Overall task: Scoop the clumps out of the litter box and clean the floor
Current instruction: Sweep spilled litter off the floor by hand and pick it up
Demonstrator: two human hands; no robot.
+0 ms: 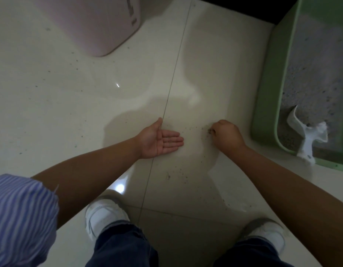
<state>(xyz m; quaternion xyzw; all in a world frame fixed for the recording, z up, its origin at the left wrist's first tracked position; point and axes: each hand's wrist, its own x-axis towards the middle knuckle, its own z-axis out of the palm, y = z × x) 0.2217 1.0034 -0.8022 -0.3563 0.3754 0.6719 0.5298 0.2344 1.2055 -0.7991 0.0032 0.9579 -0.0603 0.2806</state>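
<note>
Scattered litter grains [188, 130] lie on the pale tiled floor [70, 97] between my hands. My left hand [159, 140] lies palm up with straight fingers, its edge on the floor, and a few grains sit in the palm. My right hand [225, 134] is curled with its fingertips pinching grains [210, 131] at the floor. The green litter box [267, 89] stands to the right, filled with grey litter [317, 70]. A white scoop [305, 135] rests in the box's near corner, its handle leaning over the rim.
A pale pink bin or appliance [101, 24] stands at the upper left on the floor. My white shoes [103, 216] [267, 234] and dark trousers are at the bottom. More grains [178, 176] dot the tile nearer my feet.
</note>
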